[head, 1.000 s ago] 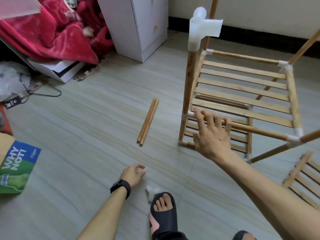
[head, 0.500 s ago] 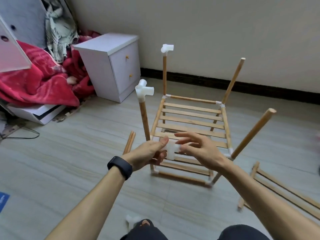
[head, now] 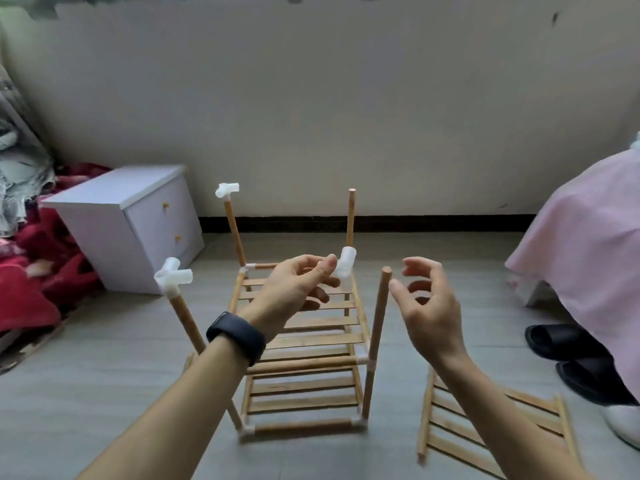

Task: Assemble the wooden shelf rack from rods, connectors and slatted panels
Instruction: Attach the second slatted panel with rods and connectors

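From my remote station I read the left hand (head: pixel 298 289) raised above the rack (head: pixel 311 341), thumb and forefinger pinching a white connector (head: pixel 345 268) over the rack's right side. A black wristband (head: pixel 235 336) sits on that wrist. The right hand (head: pixel 429 306) hovers just right of the rack, fingers loosely curled and holding nothing, close beside the bare top of the near-right rod (head: pixel 379 313) without touching it. The far-right rod (head: pixel 350 220) is also uncapped. The rack's two left uprights carry fittings: the near-left connector (head: pixel 172 275) and the far-left connector (head: pixel 227 190). Two slatted shelves are seated in the rack frame, which stands on the floor. A loose slatted panel (head: pixel 485 427) lies on the floor right of the rack. A white cabinet (head: pixel 128 220) stands left of the rack; black slippers (head: pixel 568 344) and a pink cloth (head: pixel 588 254) lie farther right of it.
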`<state>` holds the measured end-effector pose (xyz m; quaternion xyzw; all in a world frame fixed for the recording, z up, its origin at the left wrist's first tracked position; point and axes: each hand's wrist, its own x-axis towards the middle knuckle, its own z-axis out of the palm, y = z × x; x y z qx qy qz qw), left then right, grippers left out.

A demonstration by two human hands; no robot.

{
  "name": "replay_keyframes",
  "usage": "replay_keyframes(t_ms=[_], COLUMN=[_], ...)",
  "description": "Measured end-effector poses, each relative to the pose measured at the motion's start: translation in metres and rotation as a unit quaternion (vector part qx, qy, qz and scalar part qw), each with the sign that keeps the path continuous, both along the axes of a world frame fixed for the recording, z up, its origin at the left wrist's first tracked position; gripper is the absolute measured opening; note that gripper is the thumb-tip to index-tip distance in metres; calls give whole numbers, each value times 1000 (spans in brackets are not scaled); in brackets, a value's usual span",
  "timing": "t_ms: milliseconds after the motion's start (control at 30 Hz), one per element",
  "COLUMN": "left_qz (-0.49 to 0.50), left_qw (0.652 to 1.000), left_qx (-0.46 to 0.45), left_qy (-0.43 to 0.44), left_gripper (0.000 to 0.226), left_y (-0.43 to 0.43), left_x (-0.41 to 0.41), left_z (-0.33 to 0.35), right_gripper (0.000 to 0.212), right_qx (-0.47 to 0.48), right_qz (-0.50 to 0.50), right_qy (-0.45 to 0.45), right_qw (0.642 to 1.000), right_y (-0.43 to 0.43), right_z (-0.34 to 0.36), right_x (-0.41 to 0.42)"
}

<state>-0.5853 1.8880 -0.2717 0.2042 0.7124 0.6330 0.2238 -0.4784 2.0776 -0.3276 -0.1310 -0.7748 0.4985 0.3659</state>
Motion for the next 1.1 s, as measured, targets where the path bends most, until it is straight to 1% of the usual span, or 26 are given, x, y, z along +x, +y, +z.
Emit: replay_keyframes(t_ms=[33, 67, 100, 133, 167, 200, 267, 333, 400, 500, 567, 667, 800, 967, 1033, 1100], left_qz=[8, 12, 11, 8, 4, 1, -5, -12, -21, -39, -44, -56, -51, -39, -35, -31], left_qw=[1000, 1000, 1000, 1000, 1000, 999, 999, 998, 997, 996, 997, 996, 993, 992, 992, 992], left_qx=[3, 0, -7, -13, -18, -22, -26, -25, -18, -13, -24, -69, -101, -116, -112, -105], left_qy=[-2, -4, -8, -14, -19, -25, -37, -51, -68, -77, -60, -13, 36, 41, 40, 57], left_gripper=[50, 49, 47, 44, 42, 41, 43, 45, 45, 46, 50, 53, 47, 45, 45, 42], left_y=[9, 16, 23, 29, 34, 39, 45, 50, 53, 54, 57, 61, 66, 62, 61, 62], left_x=[0, -1, -2, -3, -5, -7, -11, -15, -18, -21, -23, -23, -19, -19, -19, -17], left_z=[4, 8, 10, 11, 12, 12, 11, 9, 6, 2, 4, 12, 15, 18, 19, 18], right_gripper=[44, 46, 40, 29, 21, 16, 10, 14, 23, 49, 51, 41, 51, 48, 50, 52], right_qx=[-20, -34, -39, -43, -29, 2, 58, 74, 74, 74, 68, 65, 55, 44, 41, 36], right_qz=[27, 77, 137, 187, 212, 213, 185, 175, 181, 206, 206, 203, 200, 200, 202, 205], right_qy=[-56, -120, -177, -217, -239, -242, -230, -212, -200, -188, -177, -169, -152, -143, -140, -139], right_qw=[998, 989, 974, 957, 947, 946, 954, 959, 960, 958, 960, 962, 966, 968, 968, 968], right_y=[11, 20, 26, 29, 30, 30, 31, 31, 29, 23, 22, 24, 24, 23, 23, 23], right_z=[-5, -11, -20, -30, -42, -54, -75, -86, -92, -96, -99, -101, -104, -107, -107, -106], right_x=[-4, -8, -13, -17, -20, -23, -27, -29, -30, -29, -29, -31, -32, -32, -32, -32])
